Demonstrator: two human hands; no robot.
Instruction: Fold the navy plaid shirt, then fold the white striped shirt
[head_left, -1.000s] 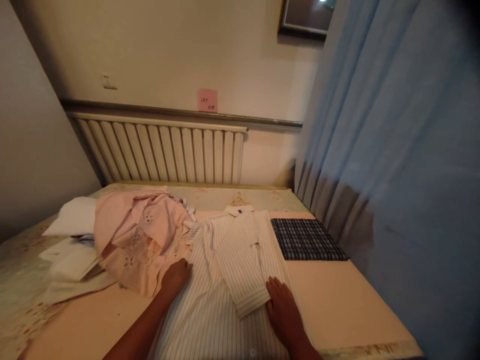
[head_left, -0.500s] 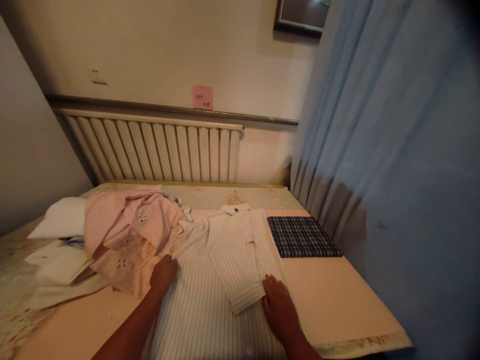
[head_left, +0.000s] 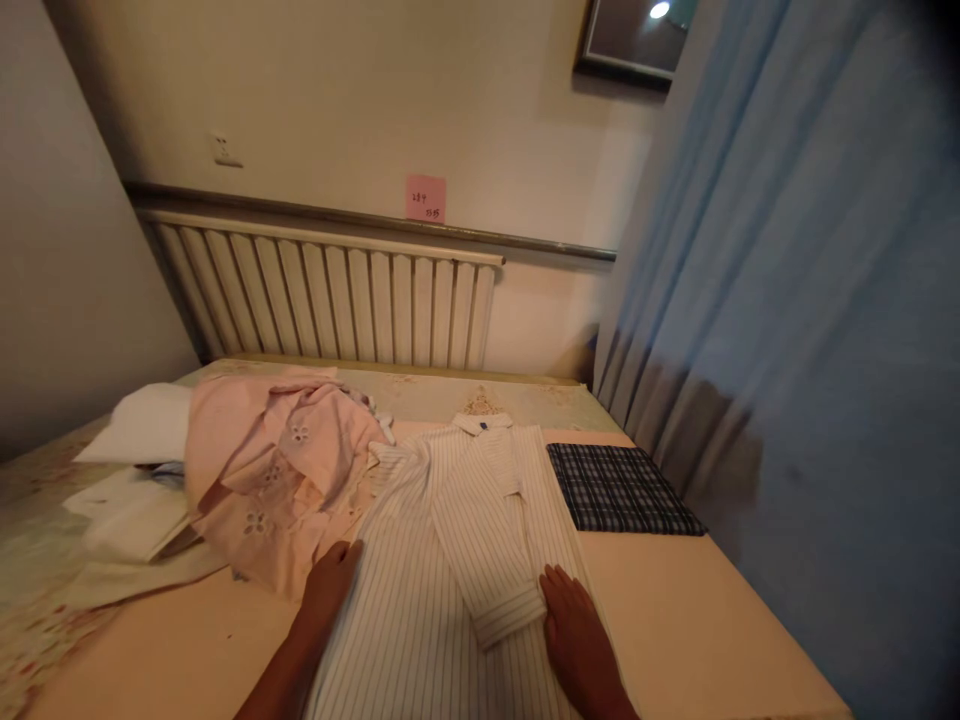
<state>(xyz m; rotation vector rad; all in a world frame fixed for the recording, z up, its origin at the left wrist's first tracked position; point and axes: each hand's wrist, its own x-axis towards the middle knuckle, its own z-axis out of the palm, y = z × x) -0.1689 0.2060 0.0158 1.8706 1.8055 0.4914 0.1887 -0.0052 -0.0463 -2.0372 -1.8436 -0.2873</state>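
A white shirt (head_left: 405,560) with thin dark stripes lies spread on the bed, its collar toward the wall. One sleeve (head_left: 487,555) is laid across its front, cuff pointing down toward me. My left hand (head_left: 331,580) is closed at the shirt's left edge, thumb on top and fingertips mostly hidden, the cloth edge apparently in its grip. My right hand (head_left: 577,630) rests palm down on the shirt's right side, fingers stretched out and touching the cuff.
A heap of pink cloth (head_left: 300,470) with cut-out flowers lies left of the shirt, beside white garments (head_left: 135,510). On the right is a folded dark plaid cloth (head_left: 622,490). A radiator (head_left: 337,295) lines the wall behind the bed; a blue curtain (head_left: 750,300) hangs along the right.
The view has shifted slightly, so everything sits a little further right in the picture. Both hands remain at the same places on the shirt, with the left one slightly lower along the edge.
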